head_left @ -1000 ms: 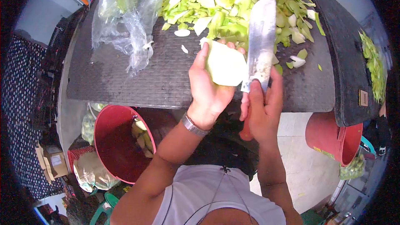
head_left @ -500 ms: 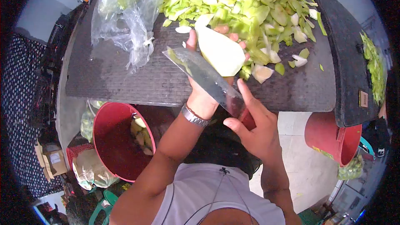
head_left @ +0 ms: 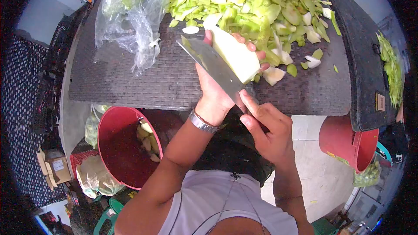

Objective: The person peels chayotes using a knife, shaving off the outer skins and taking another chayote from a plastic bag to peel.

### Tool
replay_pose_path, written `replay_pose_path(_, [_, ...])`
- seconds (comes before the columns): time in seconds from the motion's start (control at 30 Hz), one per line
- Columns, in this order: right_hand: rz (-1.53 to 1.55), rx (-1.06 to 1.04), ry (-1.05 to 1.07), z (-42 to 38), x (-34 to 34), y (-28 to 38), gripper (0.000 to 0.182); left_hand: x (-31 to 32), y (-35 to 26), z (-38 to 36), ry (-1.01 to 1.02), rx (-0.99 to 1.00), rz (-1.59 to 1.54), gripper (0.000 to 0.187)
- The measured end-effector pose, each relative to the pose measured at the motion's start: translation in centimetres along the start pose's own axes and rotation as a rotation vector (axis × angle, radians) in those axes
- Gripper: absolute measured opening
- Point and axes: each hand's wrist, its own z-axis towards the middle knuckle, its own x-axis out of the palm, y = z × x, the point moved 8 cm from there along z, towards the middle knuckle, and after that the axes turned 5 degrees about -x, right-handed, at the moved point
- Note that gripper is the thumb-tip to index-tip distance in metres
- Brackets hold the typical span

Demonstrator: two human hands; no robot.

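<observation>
My left hand point(head_left: 217, 85) is cupped around a pale, smooth peeled fruit with a wedge-like shape point(head_left: 235, 55), fingers curled over its far side, thumb up along its near edge, just above the centre of the frame. My right hand point(head_left: 265, 132) is closed on the handle of one broad steel cleaver point(head_left: 213, 67), index finger stretched along the blade's back; the flat, dull-grey blade slants toward the upper left and lies against the fruit's near face. The handle itself is hidden in my fist.

Under both hands is a dark woven mat with a fine ribbed texture point(head_left: 130, 82). Across the top of the frame lies a loose heap of thin green and whitish peelings point(head_left: 261, 8), too many to count. At upper left sits one crumpled clear plastic bag point(head_left: 130, 13). Two round red plastic buckets show: one at lower left point(head_left: 119, 152) with pale pieces inside, one at the right edge point(head_left: 348, 141).
</observation>
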Motion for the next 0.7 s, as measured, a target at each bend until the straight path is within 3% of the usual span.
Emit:
replay_pose_path(0.27, [0.078, -0.033, -0.05, 0.9, -0.5, -1.2, 0.049, -0.5, 1.5, -0.4, -0.176, 0.018, 0.008, 0.059])
replay_pose_path(0.4, [0.103, 0.023, -0.066, 0.8, -0.6, -1.7, 0.049, 0.0, 1.0, -1.0, -0.223, 0.172, 0.11, 0.054])
replay_pose_path(0.47, [0.139, 0.062, -0.101, 0.9, -0.3, -2.5, 0.054, 0.6, 0.8, -1.3, -0.224, 0.269, 0.282, 0.052])
replay_pose_path(0.6, [0.192, 0.232, -0.111, 1.3, -0.5, -3.0, 0.066, 0.5, 1.1, -1.7, -0.253, 0.279, 0.288, 0.051])
replay_pose_path(0.7, [0.19, 0.182, -0.131, 1.7, -0.3, -3.3, 0.072, 0.8, 1.2, -1.9, -0.252, 0.331, 0.377, 0.05])
